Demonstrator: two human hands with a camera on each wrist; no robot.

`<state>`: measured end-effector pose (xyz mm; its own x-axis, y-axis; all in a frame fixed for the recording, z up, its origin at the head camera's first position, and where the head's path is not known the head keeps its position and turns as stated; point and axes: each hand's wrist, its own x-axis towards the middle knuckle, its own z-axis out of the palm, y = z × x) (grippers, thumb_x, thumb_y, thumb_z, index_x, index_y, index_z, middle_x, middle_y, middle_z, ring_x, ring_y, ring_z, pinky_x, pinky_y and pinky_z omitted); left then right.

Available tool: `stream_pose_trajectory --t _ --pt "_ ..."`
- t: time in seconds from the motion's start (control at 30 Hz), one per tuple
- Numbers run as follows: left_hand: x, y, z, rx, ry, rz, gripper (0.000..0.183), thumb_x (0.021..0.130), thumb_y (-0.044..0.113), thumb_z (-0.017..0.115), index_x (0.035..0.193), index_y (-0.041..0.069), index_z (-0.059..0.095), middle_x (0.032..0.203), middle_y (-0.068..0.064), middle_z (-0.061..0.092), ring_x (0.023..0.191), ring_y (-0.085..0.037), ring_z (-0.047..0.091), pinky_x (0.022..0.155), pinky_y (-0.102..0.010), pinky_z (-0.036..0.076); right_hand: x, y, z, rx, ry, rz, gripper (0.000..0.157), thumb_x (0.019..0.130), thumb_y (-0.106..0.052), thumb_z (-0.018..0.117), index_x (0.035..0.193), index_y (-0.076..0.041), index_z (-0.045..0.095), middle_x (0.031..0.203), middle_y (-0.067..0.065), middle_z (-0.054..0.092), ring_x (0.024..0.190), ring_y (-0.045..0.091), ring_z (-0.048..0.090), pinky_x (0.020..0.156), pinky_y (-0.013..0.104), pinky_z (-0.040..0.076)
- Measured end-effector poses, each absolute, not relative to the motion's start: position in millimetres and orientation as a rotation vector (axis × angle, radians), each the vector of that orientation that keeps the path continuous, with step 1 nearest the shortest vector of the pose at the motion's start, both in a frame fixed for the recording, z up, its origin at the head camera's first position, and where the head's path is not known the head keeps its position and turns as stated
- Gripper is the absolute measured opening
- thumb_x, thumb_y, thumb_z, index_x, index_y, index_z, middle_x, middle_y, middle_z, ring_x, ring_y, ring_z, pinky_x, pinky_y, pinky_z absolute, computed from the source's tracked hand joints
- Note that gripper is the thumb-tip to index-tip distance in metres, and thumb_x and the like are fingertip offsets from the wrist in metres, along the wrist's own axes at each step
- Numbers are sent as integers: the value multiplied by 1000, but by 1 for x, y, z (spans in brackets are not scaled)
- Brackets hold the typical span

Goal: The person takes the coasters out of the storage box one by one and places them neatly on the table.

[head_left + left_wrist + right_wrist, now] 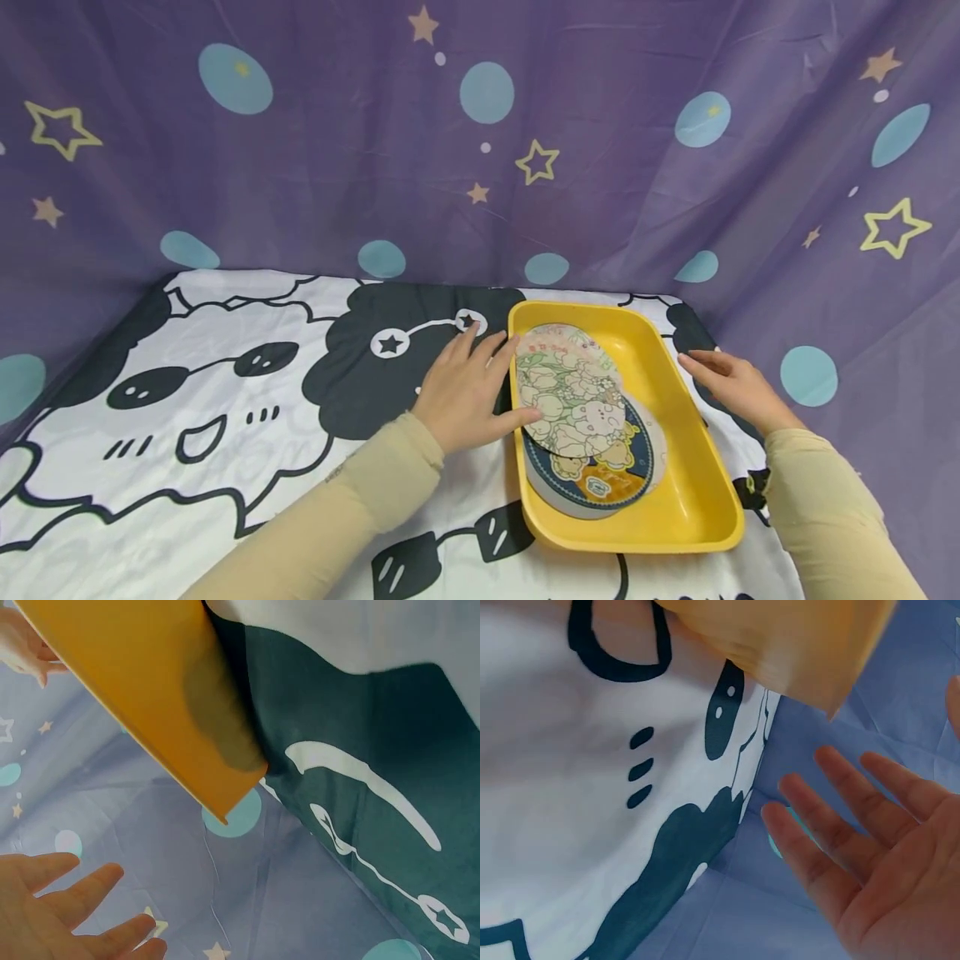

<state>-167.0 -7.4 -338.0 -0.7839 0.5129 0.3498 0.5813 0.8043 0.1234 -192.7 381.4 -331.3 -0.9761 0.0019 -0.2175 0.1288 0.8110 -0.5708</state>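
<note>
A yellow tray [693, 475] lies on the patterned cloth, right of centre in the head view. Inside it, against its left side, are overlapping round pieces: a pale floral disc [562, 383] on top and a dark blue disc with bears [592, 479] partly under it. My left hand [468, 392] hovers by the tray's left rim with fingers spread, its thumb reaching over the edge. My right hand [738, 387] is just outside the right rim, fingers extended and holding nothing. Both wrist views show straight fingers beside the tray's outer wall.
The white cloth [300, 500] with black cartoon sheep covers the table. A purple curtain [360, 150] with stars and blue dots hangs behind it and along the right side.
</note>
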Motion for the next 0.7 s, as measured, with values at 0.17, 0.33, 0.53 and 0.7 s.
stream_pose_trajectory --t 0.17,0.33,0.53,0.7 --pt "-165 -2 -340 -879 -2683 -327 92 86 71 57 152 10 38 147 -13 50 144 -44 32 118 -52 32 -194 386 -343 61 2768 -960 78 101 -56 44 148 6 37 145 31 45 123 46 53 92 51 56" --pt "-164 4 -344 -917 -2687 -330 92 87 70 57 152 8 38 149 -13 49 143 -44 34 119 -52 30 -194 389 -350 58 2696 -1035 75 101 -52 47 148 7 38 142 30 49 118 39 57 87 44 59" --pt "-161 14 -346 -975 -2693 -289 91 88 71 54 150 5 42 148 -14 50 142 -42 37 120 -49 30 -194 391 -356 60 2670 -1066 72 101 -50 48 145 7 42 132 25 59 110 29 60 83 37 59" --pt "-161 23 -349 -1015 -2710 -284 88 88 69 57 147 5 46 145 -13 53 141 -36 41 119 -47 33 -194 394 -360 72 2644 -1086 74 101 -51 49 145 8 41 130 23 61 103 24 60 80 31 57"
